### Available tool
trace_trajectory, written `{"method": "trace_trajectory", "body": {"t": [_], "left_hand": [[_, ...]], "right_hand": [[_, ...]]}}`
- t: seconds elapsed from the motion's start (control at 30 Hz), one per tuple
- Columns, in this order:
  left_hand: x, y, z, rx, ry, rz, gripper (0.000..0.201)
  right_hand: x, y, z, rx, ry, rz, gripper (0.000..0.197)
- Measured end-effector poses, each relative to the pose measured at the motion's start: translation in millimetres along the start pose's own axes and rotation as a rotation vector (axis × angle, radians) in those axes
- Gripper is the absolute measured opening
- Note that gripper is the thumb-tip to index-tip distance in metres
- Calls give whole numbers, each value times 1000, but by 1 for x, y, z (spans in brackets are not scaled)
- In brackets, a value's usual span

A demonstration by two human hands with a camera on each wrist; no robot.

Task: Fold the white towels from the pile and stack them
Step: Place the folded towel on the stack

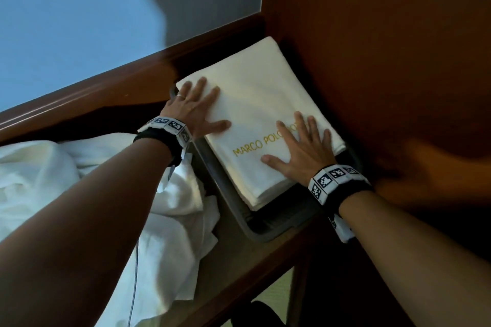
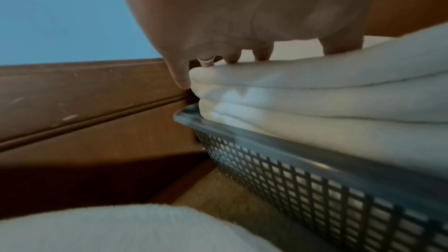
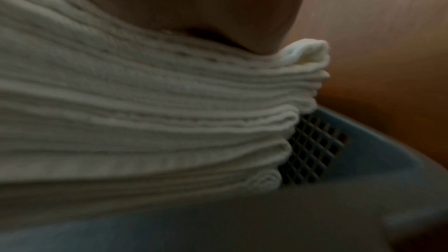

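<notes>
Though half under right hand (image 1: 303,147), lettering (image 1: 251,145)

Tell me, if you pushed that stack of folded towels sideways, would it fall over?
Probably not all at once. The stack of folded towels sits partly inside the grey basket, which should brace the bottom. The layers above its rim look soft and might slide or slump.

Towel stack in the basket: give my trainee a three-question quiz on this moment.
1. True or false: both hands lie flat on the top folded towel.
2. What holds the stack? A) a cardboard box B) a grey mesh basket C) a drawer
3. Which hand is nearer the unfolded pile?

Key: 1 true: left hand and right hand press with straight fingers. 2 B. 3 left.
</notes>
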State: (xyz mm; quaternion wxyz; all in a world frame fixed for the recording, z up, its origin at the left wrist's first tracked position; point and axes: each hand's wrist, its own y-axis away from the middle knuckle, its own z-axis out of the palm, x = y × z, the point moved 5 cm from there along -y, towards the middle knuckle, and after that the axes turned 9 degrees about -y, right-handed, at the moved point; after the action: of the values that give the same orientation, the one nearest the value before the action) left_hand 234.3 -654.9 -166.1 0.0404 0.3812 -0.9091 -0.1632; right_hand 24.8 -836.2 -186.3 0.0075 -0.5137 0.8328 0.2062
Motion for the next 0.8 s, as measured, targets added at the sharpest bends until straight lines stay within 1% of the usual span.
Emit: {"method": "trace_trajectory", "body": {"t": [0.13, 0.2, 0.27, 0.33, 0.4, 0.43, 0.5, 0.57, 0.63, 0.73, 0.8], "left_hand": [[-13, 6, -2, -38, -10, 29, 106], [-17, 15, -9, -49, -30, 52, 103], [-21, 31, -22, -1, -51, 48, 94], [-32, 52, -34, 43, -2, -4, 83], [-51, 83, -46, 63, 102, -50, 72], [-60, 101, -53, 71, 148, -39, 66], [-79, 142, -67, 86, 182, -4, 54], [-107, 186, -77, 113, 185, -21, 47], [-142, 233, -82, 148, 183, -63, 42], [-204, 304, -78, 170, 201, -148, 32], [-247, 352, -69, 175, 229, -218, 31]], "right_hand": [[-22, 24, 9, -5, 44, -30, 112], [-23, 38, 16, -34, 76, -9, 112], [-19, 47, 14, -69, 92, 49, 113], [-22, 56, 3, -105, 114, 104, 114], [-36, 66, -9, -117, 132, 129, 107], [-48, 73, -13, -103, 131, 125, 99], [-80, 87, -20, -47, 103, 87, 81], [-125, 102, -20, 14, 15, 12, 66], [-177, 116, -16, 64, -106, -81, 53], [-262, 138, -6, 96, -248, -204, 37], [-321, 154, 1, 128, -295, -303, 25]]}}
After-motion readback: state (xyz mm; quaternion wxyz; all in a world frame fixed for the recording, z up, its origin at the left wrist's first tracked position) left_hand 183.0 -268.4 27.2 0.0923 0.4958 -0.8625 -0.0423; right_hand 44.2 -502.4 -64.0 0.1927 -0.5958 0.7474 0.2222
